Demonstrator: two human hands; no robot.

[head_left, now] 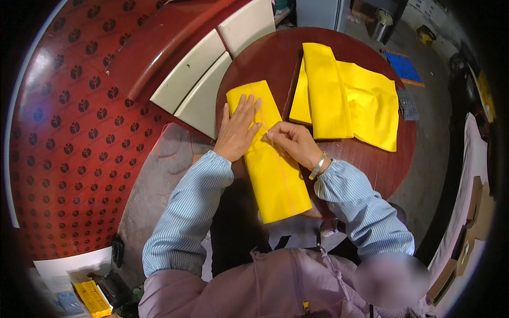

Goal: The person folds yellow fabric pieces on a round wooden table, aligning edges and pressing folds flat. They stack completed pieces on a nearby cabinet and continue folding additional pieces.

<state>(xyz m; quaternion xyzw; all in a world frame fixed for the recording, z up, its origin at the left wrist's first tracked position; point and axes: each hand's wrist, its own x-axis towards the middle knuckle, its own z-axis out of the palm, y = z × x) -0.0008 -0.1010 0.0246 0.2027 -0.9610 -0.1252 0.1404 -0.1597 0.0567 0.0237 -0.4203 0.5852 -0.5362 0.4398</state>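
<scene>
The folded yellow sheet (270,159) lay along the near part of the round red worktop (265,58). The left hand (237,129) pressed flat on it, fingers spread; the right hand (295,143) pinched its edge. Farther off lay a second yellow sheet (350,95).

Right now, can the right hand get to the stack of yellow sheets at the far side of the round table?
Probably yes. The right hand pinches the folded yellow sheet, and the yellow stack lies just beyond it on the round table, with only bare tabletop between. It would have to let go first.
</scene>
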